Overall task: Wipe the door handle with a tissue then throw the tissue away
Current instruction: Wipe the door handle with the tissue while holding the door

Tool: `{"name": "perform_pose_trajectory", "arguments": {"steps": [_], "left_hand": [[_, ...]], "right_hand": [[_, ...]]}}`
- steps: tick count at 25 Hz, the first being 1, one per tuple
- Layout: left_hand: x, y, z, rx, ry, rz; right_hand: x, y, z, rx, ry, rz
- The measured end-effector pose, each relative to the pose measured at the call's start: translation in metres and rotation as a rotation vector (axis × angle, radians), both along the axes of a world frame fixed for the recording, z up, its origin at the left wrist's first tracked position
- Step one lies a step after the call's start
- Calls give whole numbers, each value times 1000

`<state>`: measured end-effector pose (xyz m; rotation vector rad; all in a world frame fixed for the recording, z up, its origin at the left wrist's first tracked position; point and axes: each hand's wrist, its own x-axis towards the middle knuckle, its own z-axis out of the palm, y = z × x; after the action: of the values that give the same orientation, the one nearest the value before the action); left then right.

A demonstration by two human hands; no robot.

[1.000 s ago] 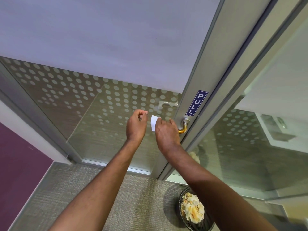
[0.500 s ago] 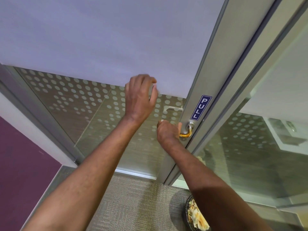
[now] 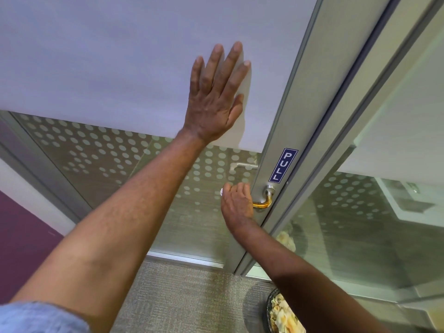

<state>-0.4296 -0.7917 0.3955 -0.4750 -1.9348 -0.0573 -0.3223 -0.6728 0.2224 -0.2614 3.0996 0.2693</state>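
Note:
The door handle [image 3: 267,200] is a metal lever with a golden sheen on the grey door frame, below a blue PULL sign [image 3: 283,168]. My right hand [image 3: 236,205] is closed around the lever's free end with the white tissue [image 3: 221,191] in its grip; only a small bit of tissue shows at the knuckles. My left hand [image 3: 216,97] lies flat with fingers spread against the frosted white panel of the glass door [image 3: 120,68], above and left of the handle.
A dark mesh waste bin [image 3: 281,313] holding crumpled tissues stands on the carpet at the bottom right, partly hidden by my right arm. A dotted glass panel [image 3: 96,150] runs below the frosted band. A purple wall [image 3: 21,236] is on the left.
My left hand let go of the tissue and rose from beside the handle to press flat on the frosted panel. My right hand moved onto the lever with the tissue in it.

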Motion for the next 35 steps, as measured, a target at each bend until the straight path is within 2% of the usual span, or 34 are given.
{"name": "perform_pose_trajectory", "arguments": {"steps": [2, 5, 7, 11, 15, 16, 20, 24, 27, 32, 35], "left_hand": [[6, -2, -6, -16, 22, 26], [6, 1, -8, -34, 38, 56], [4, 3, -4, -41, 36, 58], [1, 3, -4, -47, 36, 65], [1, 4, -4, -37, 43, 58], [1, 4, -4, -37, 47, 58], [-1, 4, -5, -33, 59, 60], [-2, 5, -5, -31, 68, 53], [-1, 5, -5, -31, 74, 62], [1, 6, -4, -32, 73, 68], [0, 6, -4, -31, 72, 59]], "right_hand": [[1, -4, 8, -31, -80, -42], [-6, -2, 15, -183, -29, -155], [-2, 2, 13, -240, 19, -142], [28, 22, -16, -231, 131, -30], [34, 37, -25, -83, 230, 42], [31, 35, -18, -41, 223, 43], [17, 21, 6, 67, -24, 40], [-5, 8, 16, -3, -3, -111], [-12, 2, 14, -42, -19, -102], [13, 20, -14, -184, 142, 47], [38, 47, -34, -201, 286, 113]]}}
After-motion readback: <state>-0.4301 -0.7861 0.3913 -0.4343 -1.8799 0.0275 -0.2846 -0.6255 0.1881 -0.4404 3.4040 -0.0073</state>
